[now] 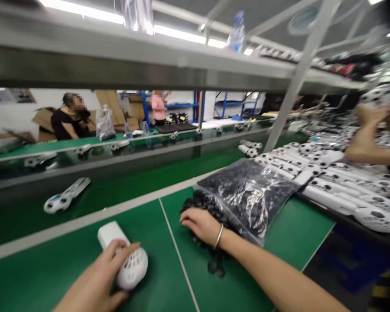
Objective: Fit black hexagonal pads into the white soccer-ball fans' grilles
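At lower left, our left hand [108,268] grips a white grille-headed casing [134,265] that shows no black patches. Near centre, our right hand [201,225] rests on loose black parts [198,201]; we cannot tell whether it pinches any. Football-patterned casings [331,186] at right look already patched; ours, we judge, remains undone.

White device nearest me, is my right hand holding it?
No, the left hand grips the white device while the right hand touches small black parts.
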`<move>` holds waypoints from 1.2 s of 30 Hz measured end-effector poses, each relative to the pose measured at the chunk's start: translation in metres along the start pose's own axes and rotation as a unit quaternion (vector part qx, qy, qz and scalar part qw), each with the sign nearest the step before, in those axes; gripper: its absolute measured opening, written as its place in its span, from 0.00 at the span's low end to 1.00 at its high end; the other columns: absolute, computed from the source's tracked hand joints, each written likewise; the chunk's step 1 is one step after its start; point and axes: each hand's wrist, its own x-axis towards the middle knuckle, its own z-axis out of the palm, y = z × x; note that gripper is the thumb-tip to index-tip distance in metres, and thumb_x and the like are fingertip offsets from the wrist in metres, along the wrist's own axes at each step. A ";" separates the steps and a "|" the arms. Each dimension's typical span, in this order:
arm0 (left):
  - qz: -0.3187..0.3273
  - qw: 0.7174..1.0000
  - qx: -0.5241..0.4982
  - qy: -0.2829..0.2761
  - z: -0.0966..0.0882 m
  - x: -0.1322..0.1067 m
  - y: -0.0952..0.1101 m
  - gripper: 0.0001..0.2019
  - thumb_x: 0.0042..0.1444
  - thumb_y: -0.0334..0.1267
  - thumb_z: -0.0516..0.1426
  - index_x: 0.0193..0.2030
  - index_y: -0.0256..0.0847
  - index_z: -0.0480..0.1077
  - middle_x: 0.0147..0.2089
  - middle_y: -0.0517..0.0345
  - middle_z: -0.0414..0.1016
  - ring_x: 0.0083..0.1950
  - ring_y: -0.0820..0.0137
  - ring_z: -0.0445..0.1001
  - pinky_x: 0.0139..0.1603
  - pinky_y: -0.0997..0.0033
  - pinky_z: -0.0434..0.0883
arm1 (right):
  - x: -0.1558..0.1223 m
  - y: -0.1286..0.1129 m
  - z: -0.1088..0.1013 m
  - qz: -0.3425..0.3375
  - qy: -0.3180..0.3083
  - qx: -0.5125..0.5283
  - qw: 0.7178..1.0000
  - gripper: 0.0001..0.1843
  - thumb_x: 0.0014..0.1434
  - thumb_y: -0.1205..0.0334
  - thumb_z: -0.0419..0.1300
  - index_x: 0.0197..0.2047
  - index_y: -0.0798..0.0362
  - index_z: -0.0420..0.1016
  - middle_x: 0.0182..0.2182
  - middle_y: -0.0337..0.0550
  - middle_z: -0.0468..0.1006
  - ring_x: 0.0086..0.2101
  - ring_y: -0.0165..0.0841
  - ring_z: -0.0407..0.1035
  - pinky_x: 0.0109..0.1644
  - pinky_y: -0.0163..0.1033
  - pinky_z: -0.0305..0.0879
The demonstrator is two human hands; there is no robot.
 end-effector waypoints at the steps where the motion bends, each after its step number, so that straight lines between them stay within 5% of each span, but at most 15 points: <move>1: 0.029 0.999 0.024 -0.011 -0.012 0.001 0.005 0.37 0.40 0.27 0.53 0.60 0.55 0.56 0.61 0.55 0.57 0.58 0.56 0.61 0.52 0.61 0.66 | 0.000 0.001 0.000 -0.014 0.010 0.009 1.000 0.08 0.59 0.65 0.52 0.34 0.54 0.72 0.32 0.44 0.75 0.35 0.32 0.69 0.43 0.37 0.66; 4: 0.081 0.992 0.085 -0.049 -0.040 0.018 0.007 0.31 0.42 0.28 0.54 0.55 0.55 0.61 0.64 0.56 0.52 0.64 0.50 0.50 0.58 0.45 0.54 | -0.001 0.002 -0.001 -0.036 0.042 0.020 0.998 0.06 0.58 0.65 0.54 0.33 0.53 0.72 0.32 0.45 0.73 0.36 0.33 0.67 0.44 0.39 0.65; 7: 0.108 0.988 0.049 -0.095 -0.041 0.036 0.008 0.24 0.44 0.44 0.59 0.50 0.46 0.64 0.57 0.53 0.64 0.61 0.52 0.56 0.61 0.42 0.46 | -0.002 0.001 -0.001 -0.025 0.040 0.041 0.998 0.04 0.57 0.65 0.56 0.33 0.52 0.72 0.31 0.43 0.73 0.35 0.32 0.68 0.42 0.39 0.65; 11: 0.030 0.997 0.041 -0.060 -0.023 0.046 0.027 0.25 0.46 0.57 0.56 0.42 0.37 0.66 0.42 0.49 0.72 0.45 0.57 0.69 0.53 0.50 0.61 | -0.006 -0.005 -0.001 0.003 0.016 0.078 0.997 0.02 0.55 0.64 0.58 0.31 0.52 0.71 0.29 0.40 0.74 0.30 0.29 0.68 0.38 0.37 0.66; 16: -0.059 0.998 0.022 -0.023 -0.008 0.051 0.059 0.37 0.52 0.51 0.53 0.62 0.30 0.46 0.55 0.39 0.64 0.54 0.54 0.64 0.50 0.58 0.65 | -0.008 -0.012 0.001 -0.014 0.002 0.103 0.995 0.03 0.54 0.64 0.59 0.31 0.53 0.72 0.32 0.43 0.73 0.34 0.31 0.68 0.40 0.38 0.66; 19: -0.058 0.997 0.003 -0.043 -0.005 0.054 0.072 0.39 0.54 0.49 0.52 0.65 0.32 0.38 0.57 0.41 0.62 0.55 0.55 0.63 0.50 0.58 0.65 | -0.009 -0.016 0.004 -0.036 -0.001 0.106 0.994 0.03 0.53 0.63 0.60 0.30 0.53 0.72 0.37 0.45 0.71 0.41 0.33 0.66 0.47 0.42 0.64; 31: -0.006 0.999 -0.025 -0.042 -0.002 0.052 0.083 0.37 0.54 0.54 0.50 0.64 0.34 0.42 0.54 0.44 0.66 0.51 0.55 0.65 0.48 0.56 0.65 | -0.011 -0.032 0.021 -0.095 -0.003 0.072 0.993 0.04 0.51 0.64 0.61 0.28 0.53 0.69 0.45 0.47 0.68 0.46 0.37 0.62 0.50 0.46 0.60; 36: 0.005 0.999 -0.038 -0.031 -0.005 0.052 0.083 0.31 0.56 0.55 0.48 0.61 0.38 0.49 0.51 0.48 0.68 0.47 0.57 0.67 0.44 0.58 0.66 | -0.012 -0.032 0.025 -0.064 0.002 0.089 0.994 0.08 0.50 0.63 0.61 0.33 0.52 0.65 0.46 0.49 0.68 0.48 0.37 0.62 0.51 0.46 0.61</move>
